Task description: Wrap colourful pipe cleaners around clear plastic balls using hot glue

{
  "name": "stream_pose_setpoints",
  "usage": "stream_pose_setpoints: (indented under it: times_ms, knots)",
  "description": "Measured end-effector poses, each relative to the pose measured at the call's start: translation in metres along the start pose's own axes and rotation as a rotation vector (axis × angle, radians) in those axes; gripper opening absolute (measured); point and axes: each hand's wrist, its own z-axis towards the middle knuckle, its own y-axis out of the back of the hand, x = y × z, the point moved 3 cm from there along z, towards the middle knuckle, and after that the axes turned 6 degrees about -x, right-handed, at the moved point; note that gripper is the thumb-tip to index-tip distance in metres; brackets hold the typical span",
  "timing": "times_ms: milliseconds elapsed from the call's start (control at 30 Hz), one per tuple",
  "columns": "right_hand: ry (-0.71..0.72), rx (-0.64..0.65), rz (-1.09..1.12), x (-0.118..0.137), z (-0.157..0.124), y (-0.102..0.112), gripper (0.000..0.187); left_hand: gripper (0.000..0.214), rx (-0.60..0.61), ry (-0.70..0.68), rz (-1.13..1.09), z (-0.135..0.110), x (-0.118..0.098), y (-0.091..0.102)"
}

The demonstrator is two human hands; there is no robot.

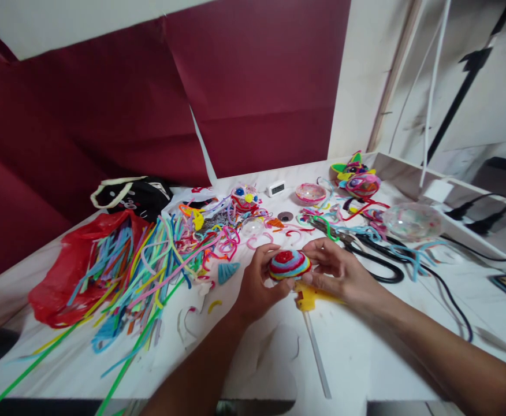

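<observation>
Both hands hold a small dome wrapped in striped pipe cleaners [289,264], red at the top with blue, pink and yellow bands. My left hand [257,283] grips its left side with curled fingers. My right hand [339,271] pinches its right side. Under the dome lies a yellow piece [308,296] with a white stick [317,355] running toward me. Both hands hover just above the white table [365,358].
A big pile of coloured pipe cleaners [149,260] spills from a red plastic bag [62,271] at left. Black scissors [378,260], clear half-spheres [411,221], a finished pipe-cleaner ball [361,184], a small white clock [276,188], a black bag [140,196] and black cables [452,300] lie behind and right.
</observation>
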Motion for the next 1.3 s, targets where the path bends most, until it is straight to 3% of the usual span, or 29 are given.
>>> stream_pose_setpoints:
  times_ms: [367,867,1300]
  knots:
    - [0.038,-0.022,-0.114,0.0019,0.0013,0.0028,0.040,0.062,0.076,-0.008,-0.029,-0.0025,0.0040,-0.0005]
    - [0.102,0.008,-0.248,0.0049,-0.0019,0.0022,0.034,0.056,-0.038,-0.022,0.062,0.0001,0.0031,-0.0002]
    - [0.118,-0.015,-0.263,0.0029,-0.0004,0.0020,0.030,0.056,0.003,-0.057,0.091,-0.0014,0.0038,-0.0008]
